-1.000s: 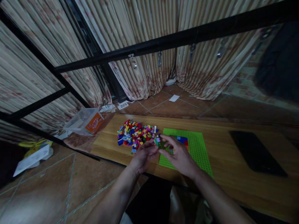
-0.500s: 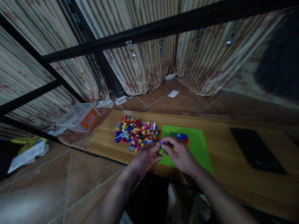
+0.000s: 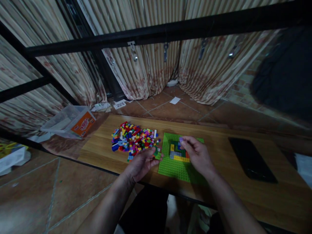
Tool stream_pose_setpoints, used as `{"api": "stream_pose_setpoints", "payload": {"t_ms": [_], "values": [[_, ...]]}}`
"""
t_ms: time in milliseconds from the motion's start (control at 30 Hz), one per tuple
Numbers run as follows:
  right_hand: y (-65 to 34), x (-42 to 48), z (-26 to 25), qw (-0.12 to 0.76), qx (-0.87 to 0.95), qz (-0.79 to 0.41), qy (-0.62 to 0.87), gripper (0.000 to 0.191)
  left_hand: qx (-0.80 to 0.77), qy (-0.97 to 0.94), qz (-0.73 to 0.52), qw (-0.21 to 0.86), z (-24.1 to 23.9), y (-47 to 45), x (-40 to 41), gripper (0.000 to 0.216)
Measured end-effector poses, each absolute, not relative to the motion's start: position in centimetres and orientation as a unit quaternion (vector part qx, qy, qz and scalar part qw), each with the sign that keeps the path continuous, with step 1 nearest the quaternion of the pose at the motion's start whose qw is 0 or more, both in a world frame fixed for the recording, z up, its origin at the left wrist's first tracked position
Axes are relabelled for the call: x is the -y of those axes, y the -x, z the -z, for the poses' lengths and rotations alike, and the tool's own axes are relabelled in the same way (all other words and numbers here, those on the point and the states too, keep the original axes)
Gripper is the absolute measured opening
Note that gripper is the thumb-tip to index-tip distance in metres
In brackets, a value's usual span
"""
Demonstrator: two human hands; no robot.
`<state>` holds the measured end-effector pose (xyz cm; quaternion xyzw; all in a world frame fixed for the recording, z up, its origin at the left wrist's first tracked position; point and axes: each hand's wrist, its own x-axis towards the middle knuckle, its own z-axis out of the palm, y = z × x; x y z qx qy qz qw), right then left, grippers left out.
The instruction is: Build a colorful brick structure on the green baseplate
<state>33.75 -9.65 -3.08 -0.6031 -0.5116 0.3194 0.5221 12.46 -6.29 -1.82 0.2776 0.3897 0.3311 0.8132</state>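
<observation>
My right hand (image 3: 197, 155) pinches a small purple brick (image 3: 180, 139) over the far part of the green baseplate (image 3: 170, 170). Below it, a block of yellow, light blue, dark blue, green and red bricks (image 3: 180, 158) is set on the plate, partly covered by that hand. My left hand (image 3: 142, 164) is at the plate's left edge, its thumb and fingers closed on green bricks (image 3: 157, 153); how many is hard to make out. Just beyond the left hand lies a heap of loose mixed-colour bricks (image 3: 136, 138).
All this sits on a long wooden board (image 3: 97, 146). A black flat slab (image 3: 252, 159) lies to the right. A clear plastic box (image 3: 65, 125) with an orange label stands at the left. A dark metal bar (image 3: 151, 37) with hanging clips crosses above.
The hands, earlier together at the plate's left side, have parted. My right hand has carried the purple brick to the right and away from me; the left keeps the green bricks. The view has shifted slightly.
</observation>
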Motion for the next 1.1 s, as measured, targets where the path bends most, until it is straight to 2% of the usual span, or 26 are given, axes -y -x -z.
{"api": "stream_pose_setpoints", "payload": {"t_ms": [67, 167, 400, 867, 1100], "values": [[-35.3, 9.4, 3.3, 0.522, 0.493, -0.275, 0.639, 0.029, -0.400, -0.270, -0.357, 0.800, 1.6, -12.0, 5.5, 0.021], [-36.7, 9.5, 3.8, 0.456, 0.518, -0.211, 0.692, 0.026, -0.414, -0.255, -0.383, 0.785, 1.4, -11.5, 4.3, 0.021], [-36.6, 9.9, 4.4, 0.312, 0.612, -0.188, 0.702, 0.017, -0.458, -0.233, -0.439, 0.737, 1.6, -10.9, 2.0, 0.016], [-35.4, 9.3, 4.1, 0.196, 0.675, -0.168, 0.692, 0.014, -0.494, -0.228, -0.464, 0.699, 2.0, -11.0, 2.2, 0.015], [-35.4, 9.2, 4.1, 0.196, 0.672, -0.166, 0.695, 0.013, -0.483, -0.229, -0.469, 0.703, 2.8, -10.8, 2.0, 0.013]]}}
